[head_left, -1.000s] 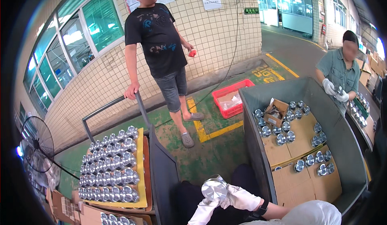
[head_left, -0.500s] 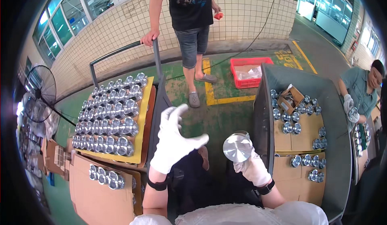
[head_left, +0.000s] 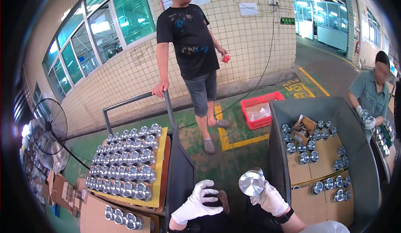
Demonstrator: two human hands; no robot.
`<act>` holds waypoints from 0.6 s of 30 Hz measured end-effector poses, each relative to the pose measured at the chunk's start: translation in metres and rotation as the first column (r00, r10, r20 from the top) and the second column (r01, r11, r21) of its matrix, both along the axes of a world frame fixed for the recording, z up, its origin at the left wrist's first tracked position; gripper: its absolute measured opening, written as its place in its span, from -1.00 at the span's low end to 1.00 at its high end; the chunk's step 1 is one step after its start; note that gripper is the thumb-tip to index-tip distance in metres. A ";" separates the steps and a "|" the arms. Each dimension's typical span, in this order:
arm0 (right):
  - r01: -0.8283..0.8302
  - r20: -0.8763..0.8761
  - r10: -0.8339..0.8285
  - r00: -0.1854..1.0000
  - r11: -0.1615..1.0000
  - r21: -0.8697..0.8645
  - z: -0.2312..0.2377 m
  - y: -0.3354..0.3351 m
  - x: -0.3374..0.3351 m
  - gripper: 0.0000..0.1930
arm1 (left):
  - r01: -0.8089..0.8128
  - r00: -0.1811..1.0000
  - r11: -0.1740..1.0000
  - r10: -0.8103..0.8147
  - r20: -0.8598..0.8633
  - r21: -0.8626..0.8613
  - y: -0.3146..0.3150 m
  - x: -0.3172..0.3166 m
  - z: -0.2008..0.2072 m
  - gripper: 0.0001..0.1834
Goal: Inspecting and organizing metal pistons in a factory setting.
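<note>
White-gloved left hand (head_left: 195, 205) now lower

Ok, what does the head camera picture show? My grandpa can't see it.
A white-gloved right hand holds up one shiny metal part; the white-gloved left hand is open and empty. Similar parts stand on a cart at left and in a gray bin at right. A black-shirted person and a green-shirted person are nearby.

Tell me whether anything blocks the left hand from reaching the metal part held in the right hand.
Nothing visible does: between the open left hand and the metal part in the right hand, only a gap shows, with the floor beyond.
</note>
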State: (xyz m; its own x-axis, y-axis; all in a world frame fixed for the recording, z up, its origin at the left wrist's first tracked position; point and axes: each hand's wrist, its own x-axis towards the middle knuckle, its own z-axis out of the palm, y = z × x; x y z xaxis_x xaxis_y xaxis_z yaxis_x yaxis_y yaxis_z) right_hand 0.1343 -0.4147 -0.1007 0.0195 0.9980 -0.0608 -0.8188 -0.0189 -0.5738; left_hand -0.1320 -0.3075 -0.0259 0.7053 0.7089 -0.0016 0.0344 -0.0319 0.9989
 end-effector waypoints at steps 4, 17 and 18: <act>-0.025 -0.012 0.025 1.000 0.999 -0.033 -0.001 0.005 0.000 -0.56 | 0.026 0.986 0.992 -0.046 -0.161 -0.124 -0.007 -0.008 -0.006 0.14; -0.108 0.019 0.108 0.994 0.994 -0.017 -0.010 0.002 -0.011 -0.53 | -0.010 0.943 1.000 0.010 -0.333 0.002 -0.016 0.003 -0.023 0.02; -0.105 0.017 0.106 0.994 0.994 -0.019 -0.008 0.001 -0.012 -0.53 | -0.008 0.942 1.000 0.007 -0.335 -0.001 -0.015 0.004 -0.024 0.02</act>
